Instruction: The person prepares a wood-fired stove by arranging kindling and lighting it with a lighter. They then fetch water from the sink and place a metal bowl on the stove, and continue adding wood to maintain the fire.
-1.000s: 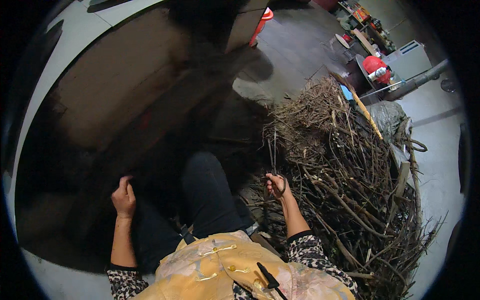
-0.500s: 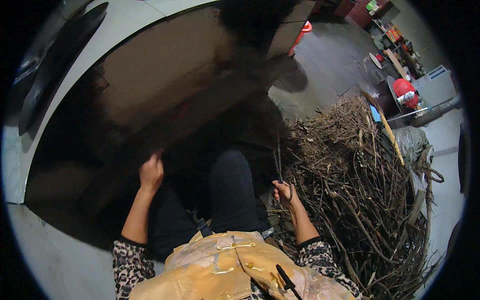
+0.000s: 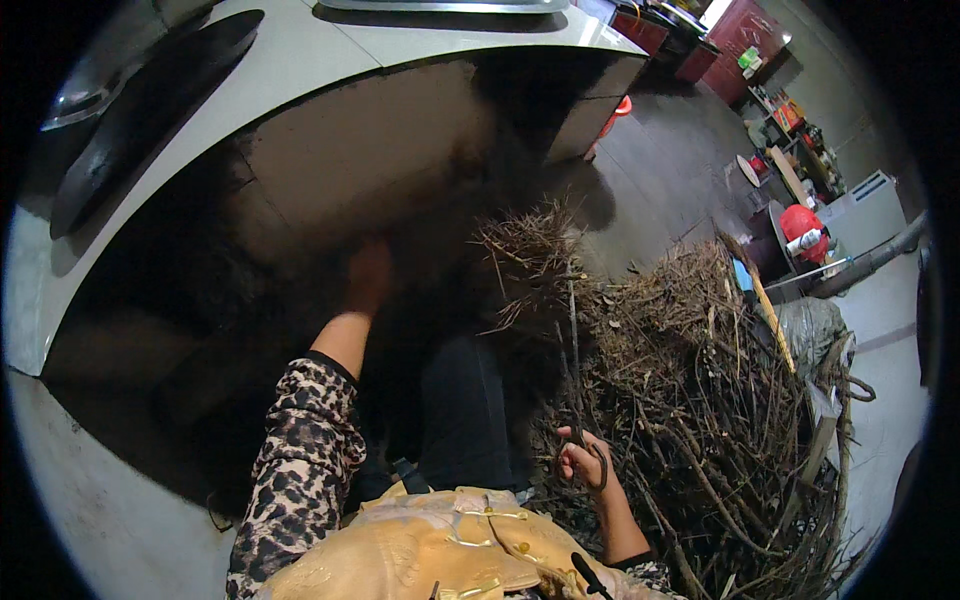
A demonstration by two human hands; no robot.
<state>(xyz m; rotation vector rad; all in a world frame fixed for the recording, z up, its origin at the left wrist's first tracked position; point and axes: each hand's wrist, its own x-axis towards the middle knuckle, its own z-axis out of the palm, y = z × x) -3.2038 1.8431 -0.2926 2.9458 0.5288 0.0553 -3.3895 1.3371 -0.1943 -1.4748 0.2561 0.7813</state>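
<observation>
The right hand (image 3: 583, 463) is closed around the lower end of a thin dry twig (image 3: 573, 360), which stands nearly upright and ends in a bushy spray of fine branchlets in front of the dark stove opening. Just beside that hand, to its right, lies a big heap of brushwood (image 3: 720, 400) on the floor. The left hand (image 3: 368, 275), leopard-print sleeve behind it, is stretched forward into the shadow against the brown stove wall (image 3: 370, 150); I cannot tell whether its fingers grip anything. A pale countertop (image 3: 300, 60) runs above.
</observation>
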